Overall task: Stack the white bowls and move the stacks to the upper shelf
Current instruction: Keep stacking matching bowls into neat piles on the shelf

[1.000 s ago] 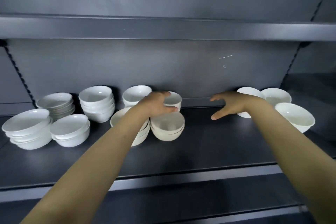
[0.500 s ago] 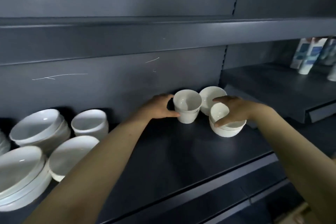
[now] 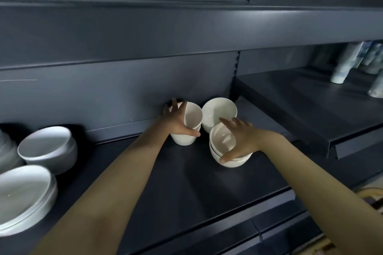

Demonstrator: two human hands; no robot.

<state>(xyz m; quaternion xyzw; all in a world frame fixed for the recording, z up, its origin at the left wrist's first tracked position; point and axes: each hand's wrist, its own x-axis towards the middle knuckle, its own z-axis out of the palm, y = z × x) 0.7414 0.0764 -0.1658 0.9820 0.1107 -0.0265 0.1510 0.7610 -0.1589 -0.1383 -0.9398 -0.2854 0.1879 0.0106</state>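
You are working the stacking step, with both hands down on the lower shelf (image 3: 165, 182) and nothing lifted toward the upper shelf (image 3: 186, 27) yet. Your left hand (image 3: 176, 122) is gripping the small stack (image 3: 184, 141), fingers curling over its far rim and thumb pressing across the front wall; its top bowl is sitting tilted, not seated. Your right hand (image 3: 244, 141) is clamping the low stack (image 3: 232, 163), thumb on the near rim and fingers reaching over the far rim. The two hands are working apart, each on its own pile, and the piles are standing just beside each other without touching.

The next move is probably calling for one pile to be nested into the other, and the leaning bowl (image 3: 217, 112), which is resting against the back panel behind them, is waiting to be added. Settle the tilted bowl flat first, or it may be sliding when you lift.

Counting: three groups are sitting by your hands. The small stack is showing two bowls, the low stack two or three by its rim lines, and the leaning bowl is one. Farther left you are leaving a deep stack (image 3: 49, 149) and a shallow stack (image 3: 22, 196), their counts unclear. The upper shelf's top is hiding from this angle.
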